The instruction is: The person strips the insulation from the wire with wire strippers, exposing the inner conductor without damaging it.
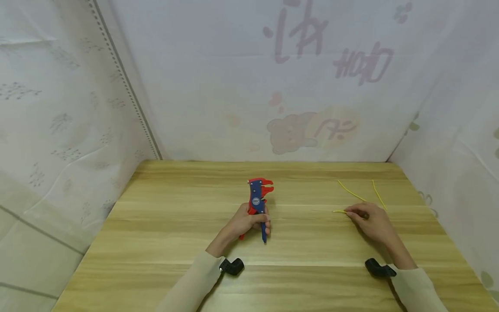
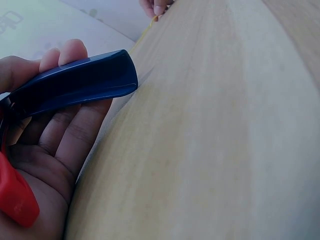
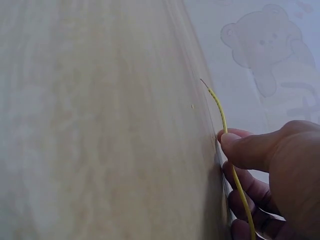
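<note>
My left hand (image 1: 246,222) grips an automatic wire stripper (image 1: 256,195) by its red and blue handles. Its red jaws point away from me and stand apart, with nothing between them. In the left wrist view, the blue handle (image 2: 80,80) lies across the fingers, with the red handle (image 2: 17,195) near the palm. Between thumb and forefinger, my right hand (image 1: 370,221) pinches a yellow wire (image 3: 218,107). A short length of thin bare metal (image 3: 204,83) shows at that wire's end. Part of the wire is hidden behind the right hand in the head view.
Other yellow lengths, one to the left (image 1: 351,191) and one to the right (image 1: 379,194), lie beyond my right hand; whether they join the held wire I cannot tell. A tiny yellow bit (image 3: 192,106) lies on the wooden table (image 1: 304,255). Patterned cloth (image 1: 218,86) stands behind.
</note>
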The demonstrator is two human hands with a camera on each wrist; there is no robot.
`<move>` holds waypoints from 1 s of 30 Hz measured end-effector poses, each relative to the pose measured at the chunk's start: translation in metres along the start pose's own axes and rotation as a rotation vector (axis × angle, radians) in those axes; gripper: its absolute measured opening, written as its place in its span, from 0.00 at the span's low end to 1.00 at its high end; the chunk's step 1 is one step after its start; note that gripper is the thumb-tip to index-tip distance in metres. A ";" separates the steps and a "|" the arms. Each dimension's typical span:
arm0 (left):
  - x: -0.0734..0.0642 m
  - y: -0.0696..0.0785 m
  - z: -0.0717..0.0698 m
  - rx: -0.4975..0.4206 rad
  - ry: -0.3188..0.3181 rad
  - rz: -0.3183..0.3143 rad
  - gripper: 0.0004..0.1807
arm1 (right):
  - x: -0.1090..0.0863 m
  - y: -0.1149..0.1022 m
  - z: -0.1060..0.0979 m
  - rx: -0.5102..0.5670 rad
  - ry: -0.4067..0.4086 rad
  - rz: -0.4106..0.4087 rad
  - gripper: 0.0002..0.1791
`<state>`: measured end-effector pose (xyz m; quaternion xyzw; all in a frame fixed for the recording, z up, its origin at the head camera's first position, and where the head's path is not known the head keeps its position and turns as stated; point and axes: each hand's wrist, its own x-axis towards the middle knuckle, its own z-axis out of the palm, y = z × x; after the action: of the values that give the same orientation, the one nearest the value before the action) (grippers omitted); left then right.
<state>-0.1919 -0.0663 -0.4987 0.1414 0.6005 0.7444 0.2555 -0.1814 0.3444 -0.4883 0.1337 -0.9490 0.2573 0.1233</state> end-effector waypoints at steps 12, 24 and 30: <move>0.001 0.000 0.002 0.003 -0.001 -0.002 0.06 | -0.001 0.001 -0.005 0.058 -0.012 0.016 0.05; 0.000 0.000 0.002 0.025 0.007 0.003 0.06 | 0.010 -0.001 -0.016 0.051 -0.021 0.019 0.08; 0.000 0.000 0.002 0.024 0.007 0.002 0.04 | 0.016 -0.003 -0.018 0.044 -0.034 0.023 0.11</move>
<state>-0.1910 -0.0650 -0.4982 0.1425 0.6102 0.7378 0.2510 -0.1919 0.3482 -0.4665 0.1298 -0.9466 0.2773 0.1012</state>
